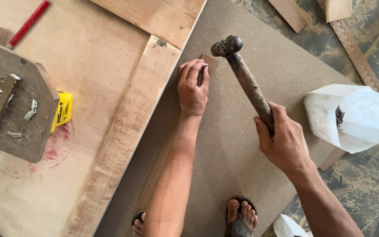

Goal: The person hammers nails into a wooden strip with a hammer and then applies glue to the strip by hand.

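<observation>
Rusty, grit-caked hammer [244,74] with dark rounded steel head.

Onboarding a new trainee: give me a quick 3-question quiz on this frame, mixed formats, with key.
1. True or false: the right hand grips the hammer by its handle.
2. Multiple choice: the left hand presses on a) the red pencil b) a small brown wood piece c) the yellow tape measure.
3. Fill in: the white container beside the board holds dark ____.

Key: 1 true. 2 b. 3 nails.
</observation>
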